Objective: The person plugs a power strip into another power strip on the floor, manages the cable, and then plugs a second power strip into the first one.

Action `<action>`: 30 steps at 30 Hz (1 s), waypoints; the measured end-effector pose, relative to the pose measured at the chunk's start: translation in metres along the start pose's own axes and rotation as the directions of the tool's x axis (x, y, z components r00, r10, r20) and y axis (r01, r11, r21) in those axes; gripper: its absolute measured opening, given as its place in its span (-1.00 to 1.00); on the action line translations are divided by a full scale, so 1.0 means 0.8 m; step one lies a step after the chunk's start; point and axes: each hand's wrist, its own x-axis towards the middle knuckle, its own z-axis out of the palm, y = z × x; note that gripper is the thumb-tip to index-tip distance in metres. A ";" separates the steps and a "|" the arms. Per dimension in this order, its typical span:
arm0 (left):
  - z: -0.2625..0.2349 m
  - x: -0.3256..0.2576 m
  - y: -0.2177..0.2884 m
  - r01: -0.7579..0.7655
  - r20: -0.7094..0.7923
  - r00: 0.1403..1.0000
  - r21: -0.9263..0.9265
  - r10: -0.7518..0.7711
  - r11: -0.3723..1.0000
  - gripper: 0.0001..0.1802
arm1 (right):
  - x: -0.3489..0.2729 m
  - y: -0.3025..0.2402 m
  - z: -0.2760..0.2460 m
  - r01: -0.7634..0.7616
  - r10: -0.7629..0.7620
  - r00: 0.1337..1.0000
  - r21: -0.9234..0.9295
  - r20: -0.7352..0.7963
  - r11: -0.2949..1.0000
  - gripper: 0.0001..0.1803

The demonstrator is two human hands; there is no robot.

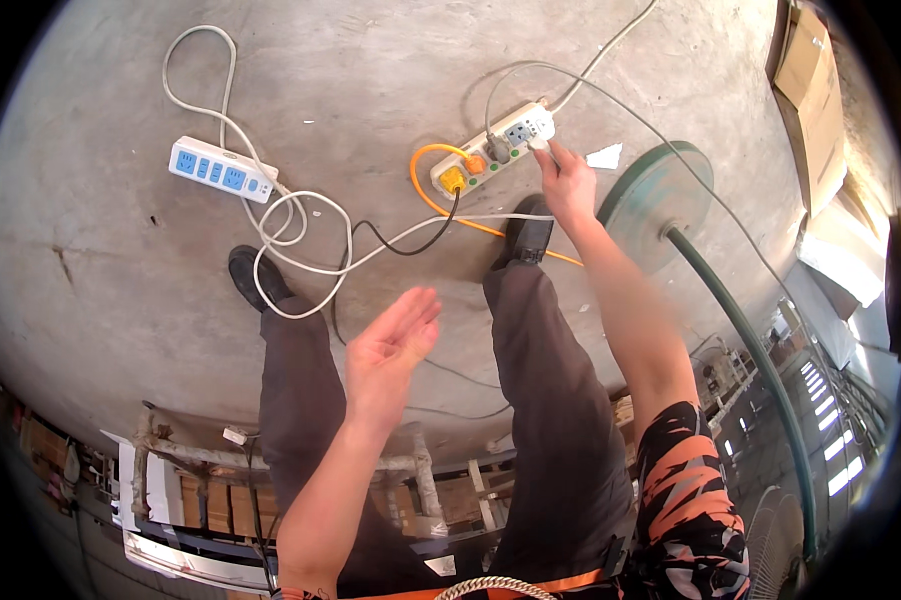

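— What do we have under our right hand?

— A cream plastic power strip, long and boxy, lying at an angle on the rough grey concrete floor. Our fingertips pinch a small white plug at its far end, right against the blue-grey socket face. Nearer the other end we see green dots, an orange plug and a yellow one.

— And the cords?

— A glossy orange cable loops off the strip and runs under our right shoe. A thin black cord curls beside it, and a grey one arcs away across the floor.

— The left hand?

— It hangs in the air over our left leg, fingers pressed together and flat, holding nothing, well apart from the strip.

— Anything else with a coloured face?

— A second power strip, white with bright blue socket panels, lies to the left, its thick white cord coiled in loose loops between our shoes.

— And on the right?

— A round, dull green metal base with a dark green pole rising from it, just beside our right hand. A scrap of white paper lies next to it. Brown cardboard boxes sit at the upper right edge; we cannot tell any markings on them.
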 end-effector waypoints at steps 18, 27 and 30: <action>-0.001 -0.001 0.004 0.010 -0.035 0.999 -0.003 -0.010 1.000 -0.55 | 0.011 -0.017 0.025 0.052 -0.044 0.997 -0.124 0.062 0.991 -0.72; -0.002 -0.005 0.013 -0.005 -0.048 0.999 -0.002 0.005 1.000 -0.56 | 0.036 -0.043 0.028 0.037 0.054 0.964 -0.334 0.262 0.942 -0.67; -0.004 -0.009 0.010 -0.023 -0.020 1.000 -0.019 0.023 1.000 -0.55 | 0.043 -0.044 0.025 0.114 0.016 0.941 -0.359 0.338 0.927 -0.68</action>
